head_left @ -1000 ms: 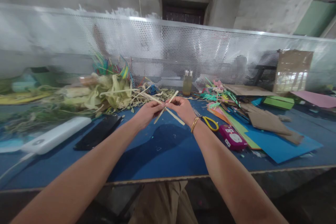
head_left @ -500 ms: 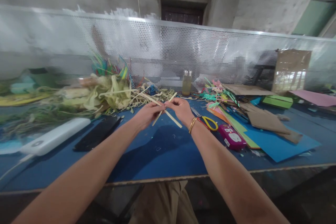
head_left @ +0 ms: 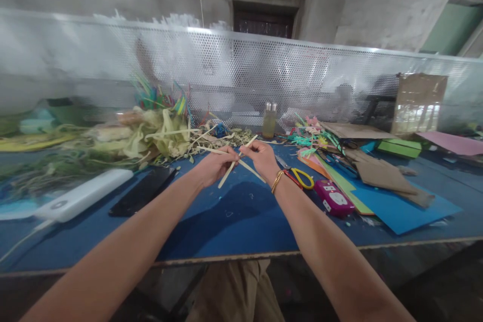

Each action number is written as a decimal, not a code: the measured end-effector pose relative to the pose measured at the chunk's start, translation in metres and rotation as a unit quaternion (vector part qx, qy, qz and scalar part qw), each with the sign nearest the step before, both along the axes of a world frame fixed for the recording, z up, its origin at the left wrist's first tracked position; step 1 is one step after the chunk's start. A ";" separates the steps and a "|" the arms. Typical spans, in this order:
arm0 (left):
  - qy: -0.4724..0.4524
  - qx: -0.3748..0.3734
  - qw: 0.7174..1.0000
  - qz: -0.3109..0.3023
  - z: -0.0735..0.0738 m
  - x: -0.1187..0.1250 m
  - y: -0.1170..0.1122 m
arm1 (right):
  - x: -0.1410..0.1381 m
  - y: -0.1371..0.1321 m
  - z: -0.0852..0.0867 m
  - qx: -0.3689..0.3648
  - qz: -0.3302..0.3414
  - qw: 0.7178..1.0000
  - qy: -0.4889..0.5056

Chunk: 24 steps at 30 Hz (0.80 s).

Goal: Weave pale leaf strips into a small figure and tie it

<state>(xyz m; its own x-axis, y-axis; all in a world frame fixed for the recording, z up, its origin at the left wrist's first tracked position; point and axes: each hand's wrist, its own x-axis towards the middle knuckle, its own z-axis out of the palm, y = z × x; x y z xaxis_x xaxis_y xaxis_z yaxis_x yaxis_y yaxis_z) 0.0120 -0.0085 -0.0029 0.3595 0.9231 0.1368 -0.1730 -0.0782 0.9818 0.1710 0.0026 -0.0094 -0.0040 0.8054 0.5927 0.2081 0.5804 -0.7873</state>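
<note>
Two pale, flat straw-like strips cross between my hands above the blue table. My left hand (head_left: 216, 165) is closed, pinching the strips near where they cross. One strip (head_left: 252, 172) slants down to the right, its other end sticking out left past my left fingers. The second strip (head_left: 227, 175) runs from lower left to upper right. Its upper part lies at the fingertips of my right hand (head_left: 261, 157), which is closed in a pinch. A gold chain bracelet (head_left: 276, 181) is on my right wrist.
Scissors with yellow handles (head_left: 302, 178), a purple box (head_left: 334, 197) and blue paper (head_left: 400, 211) lie right. A black phone (head_left: 143, 191) and a white power strip (head_left: 85, 195) lie left. Pale husks (head_left: 162, 136), a bottle (head_left: 269, 119) and a perforated metal screen (head_left: 226, 65) stand behind.
The crossed strips have turned slightly in my fingers; the one running lower left reaches further down. My hands stay close together, and the view has shifted a little.
</note>
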 end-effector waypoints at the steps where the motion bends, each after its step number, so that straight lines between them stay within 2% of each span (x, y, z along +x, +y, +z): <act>1: -0.002 -0.001 1.000 -0.002 -0.001 0.000 0.001 | 0.000 0.000 0.000 -0.004 0.002 1.000 0.004; 8: -0.047 -0.004 0.999 0.014 -0.008 -0.002 0.010 | 0.008 0.004 0.000 -0.070 0.044 0.996 0.044; 13: -0.047 0.008 0.998 0.051 -0.011 -0.005 0.016 | 0.009 0.008 -0.005 -0.088 0.010 0.996 -0.030; 20: 0.040 0.079 0.992 0.091 -0.012 -0.006 0.018 | 0.007 0.009 -0.011 -0.077 0.037 0.995 -0.058; 24: 0.107 0.113 0.981 0.114 -0.008 -0.006 0.015 | 0.006 0.010 -0.011 -0.076 0.026 0.995 -0.057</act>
<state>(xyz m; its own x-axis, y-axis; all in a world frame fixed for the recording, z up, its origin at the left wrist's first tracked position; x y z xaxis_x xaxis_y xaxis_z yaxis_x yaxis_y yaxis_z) 0.0061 0.0069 -0.0109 0.1899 0.9374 0.2920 0.0829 -0.3117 0.9466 0.1772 0.0124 -0.0205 -0.1087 0.8828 0.4571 0.2734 0.4686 -0.8400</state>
